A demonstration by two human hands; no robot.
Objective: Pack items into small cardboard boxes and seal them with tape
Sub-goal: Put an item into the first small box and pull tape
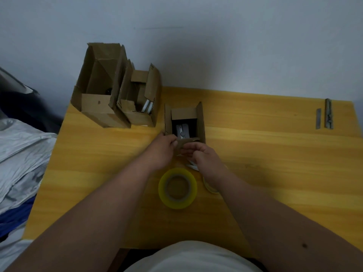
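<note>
A small open cardboard box (pixel 201 122) stands mid-table with a grey and white item (pixel 182 131) inside. My left hand (pixel 161 150) and my right hand (pixel 206 157) meet at its near flap (pixel 186 143), and both pinch it with curled fingers. A roll of clear yellowish tape (pixel 177 187) lies flat just in front of my wrists. A second tape roll (pixel 210 186) is partly hidden under my right forearm. Something white (pixel 193 166) peeks out below my right hand.
Two more open cardboard boxes stand at the table's back left: a large one (pixel 98 107) and a smaller one (pixel 137 112) holding white items. Two grey metal strips (pixel 325 116) lie at the far right. Silvery and blue fabric (pixel 19 154) lies left of the yellow table (pixel 275 154).
</note>
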